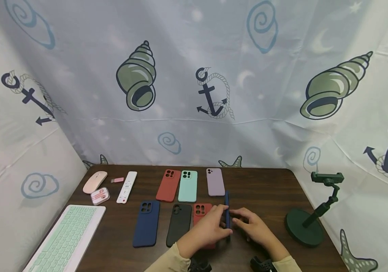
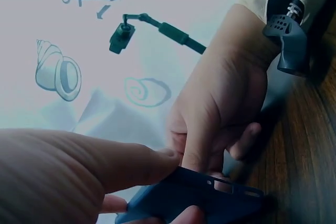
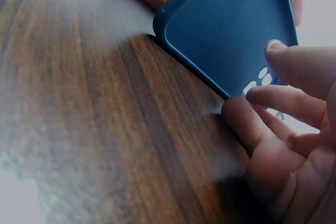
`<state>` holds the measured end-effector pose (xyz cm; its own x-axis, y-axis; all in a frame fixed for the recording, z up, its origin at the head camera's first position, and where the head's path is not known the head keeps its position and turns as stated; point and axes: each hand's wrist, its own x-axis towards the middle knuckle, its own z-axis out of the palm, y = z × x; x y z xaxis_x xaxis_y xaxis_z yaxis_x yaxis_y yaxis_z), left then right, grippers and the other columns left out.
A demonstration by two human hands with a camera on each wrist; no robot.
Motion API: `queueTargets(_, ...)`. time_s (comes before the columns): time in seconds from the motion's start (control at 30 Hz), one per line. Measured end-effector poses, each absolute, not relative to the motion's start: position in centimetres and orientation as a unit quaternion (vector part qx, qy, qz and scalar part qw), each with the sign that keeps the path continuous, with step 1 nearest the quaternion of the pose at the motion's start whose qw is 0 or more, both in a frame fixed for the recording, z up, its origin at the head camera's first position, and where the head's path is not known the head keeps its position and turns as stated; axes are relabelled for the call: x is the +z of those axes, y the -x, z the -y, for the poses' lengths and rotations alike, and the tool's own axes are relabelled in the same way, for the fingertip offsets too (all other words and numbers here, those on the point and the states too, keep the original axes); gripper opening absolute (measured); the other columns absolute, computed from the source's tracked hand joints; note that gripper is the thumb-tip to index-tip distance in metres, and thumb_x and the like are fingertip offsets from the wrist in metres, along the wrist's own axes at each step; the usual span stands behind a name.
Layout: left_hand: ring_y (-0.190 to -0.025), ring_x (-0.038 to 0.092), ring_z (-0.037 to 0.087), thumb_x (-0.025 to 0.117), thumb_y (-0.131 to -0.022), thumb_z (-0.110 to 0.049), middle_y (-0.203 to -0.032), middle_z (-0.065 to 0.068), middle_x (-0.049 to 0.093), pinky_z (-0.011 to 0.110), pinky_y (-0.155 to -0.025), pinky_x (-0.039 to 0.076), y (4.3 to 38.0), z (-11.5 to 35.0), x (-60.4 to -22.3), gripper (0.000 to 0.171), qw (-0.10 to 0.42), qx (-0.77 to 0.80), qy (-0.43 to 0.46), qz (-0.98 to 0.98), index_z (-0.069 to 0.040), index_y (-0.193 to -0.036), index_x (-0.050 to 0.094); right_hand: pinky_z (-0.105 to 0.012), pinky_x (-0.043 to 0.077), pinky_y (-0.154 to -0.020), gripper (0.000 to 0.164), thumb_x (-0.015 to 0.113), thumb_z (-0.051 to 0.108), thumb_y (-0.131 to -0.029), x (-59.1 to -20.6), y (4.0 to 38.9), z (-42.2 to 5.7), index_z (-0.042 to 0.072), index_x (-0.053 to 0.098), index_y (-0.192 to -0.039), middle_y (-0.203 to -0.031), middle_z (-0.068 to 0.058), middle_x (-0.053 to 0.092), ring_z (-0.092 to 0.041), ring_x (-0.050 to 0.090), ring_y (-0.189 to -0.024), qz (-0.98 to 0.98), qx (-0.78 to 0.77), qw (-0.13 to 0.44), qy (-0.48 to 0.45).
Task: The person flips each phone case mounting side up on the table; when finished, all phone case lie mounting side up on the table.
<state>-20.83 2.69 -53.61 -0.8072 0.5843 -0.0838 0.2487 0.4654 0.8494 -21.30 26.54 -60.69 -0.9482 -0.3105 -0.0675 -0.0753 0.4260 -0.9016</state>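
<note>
A blue phone case [image 1: 227, 215] stands on its long edge on the table, almost edge-on in the head view. My left hand [image 1: 208, 226] grips it from the left, fingers toward its far end and thumb toward its near end. On the other side, my right hand [image 1: 253, 226] has loosely bent fingers at the case. The right wrist view shows the hollow inside of the blue case [image 3: 226, 30], with right fingertips [image 3: 257, 95] by its camera cutouts; contact is unclear. Partly covered by the left hand lies a red phone case [image 1: 202, 209].
Blue [image 1: 146, 224], black [image 1: 179, 224], red [image 1: 168, 185], mint [image 1: 188, 187] and lilac [image 1: 216, 182] phone cases lie about. Leftward are a keyboard [image 1: 70, 234], mouse [image 1: 94, 182], earphone box [image 1: 100, 196], pink USB stick [image 1: 117, 180] and remote [image 1: 127, 187]. A green stand [image 1: 304, 228] is at right.
</note>
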Motion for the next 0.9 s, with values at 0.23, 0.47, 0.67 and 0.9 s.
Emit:
queueTargets(0.23,-0.095,0.065,0.006,0.079,-0.089,-0.016,-0.125,0.013,0.053,0.019,-0.072,0.055,20.81,-2.63,-53.55,0.073,0.189,0.450,-0.248,-0.837,-0.004,-0.149,0.041,-0.024,0.046,-0.096,0.029,0.068,0.036,-0.097,-60.80,21.52,-26.58,0.031,0.071,-0.126,-0.113,0.008,0.065,-0.011,0.060,-0.112,-0.874,-0.470,0.044,0.119)
queueTargets(0.47,-0.089,0.060,0.005,0.078,-0.088,-0.013,-0.120,0.009,0.054,0.020,-0.069,0.052,20.74,-2.79,-53.49,0.071,0.187,0.436,-0.241,-0.847,-0.003,-0.148,0.042,-0.024,0.047,-0.092,0.024,0.074,0.028,-0.094,-60.59,21.32,-26.42,0.029,0.075,-0.118,-0.108,0.010,0.066,-0.010,0.061,-0.106,-0.885,-0.457,0.013,0.089)
queueTargets(0.67,-0.106,0.061,0.017,0.080,-0.087,-0.017,-0.127,0.012,0.058,0.035,-0.092,0.053,20.74,-2.92,-53.44,0.070,0.155,0.351,-0.243,-0.891,-0.003,-0.145,0.046,-0.023,0.046,-0.071,0.024,0.081,0.020,-0.087,-60.18,21.21,-26.39,0.029,0.079,-0.109,-0.100,0.013,0.068,-0.007,0.056,-0.080,-0.903,-0.426,-0.015,0.049)
queueTargets(0.9,-0.120,0.051,0.028,0.084,-0.084,-0.023,-0.131,0.013,0.056,0.045,-0.108,0.041,20.82,-2.95,-53.82,0.069,0.105,0.290,-0.251,-0.918,-0.005,-0.142,0.052,-0.024,0.043,-0.057,0.027,0.083,0.018,-0.084,-59.94,21.35,-26.55,0.025,0.079,-0.110,-0.100,0.006,0.068,-0.009,0.049,-0.064,-0.904,-0.426,-0.014,0.032)
